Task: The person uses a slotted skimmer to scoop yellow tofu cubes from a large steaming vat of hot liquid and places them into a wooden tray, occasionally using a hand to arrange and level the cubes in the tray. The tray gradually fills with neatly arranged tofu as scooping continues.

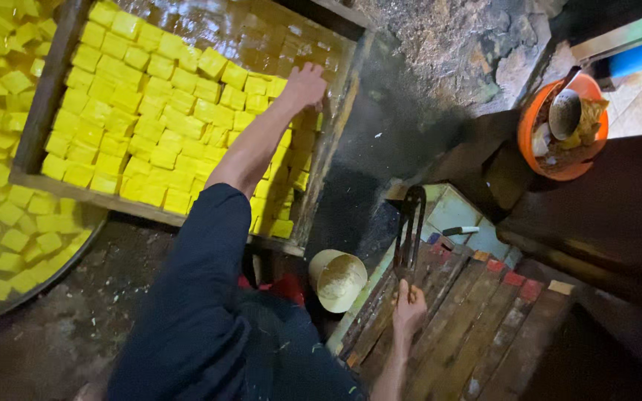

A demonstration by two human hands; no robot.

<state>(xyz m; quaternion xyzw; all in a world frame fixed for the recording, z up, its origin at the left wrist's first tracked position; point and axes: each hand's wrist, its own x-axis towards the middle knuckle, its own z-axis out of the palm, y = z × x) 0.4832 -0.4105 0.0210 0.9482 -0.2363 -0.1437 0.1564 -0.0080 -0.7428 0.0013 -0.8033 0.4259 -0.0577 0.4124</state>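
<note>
A wooden tray [46, 96] is packed with rows of yellow cubes [135, 111], wet and glistening at its far end. My left hand [305, 85] reaches out along a bare forearm and rests on the cubes near the tray's right rim, fingers spread, gripping nothing that I can see. My right hand [409, 308] is low on the right, closed around the handles of dark metal tongs [410, 230]. The tongs point away from me over a wooden slatted platform [477, 319]. My dark blue sleeve fills the bottom centre.
A round basin [76, 249] of more yellow cubes in liquid lies at the left. A pale round woven bowl [338, 278] sits between tray and platform. An orange bucket [529, 141] with a scoop stands upper right. A small knife [461, 231] lies beyond the tongs. Rough stone wall behind.
</note>
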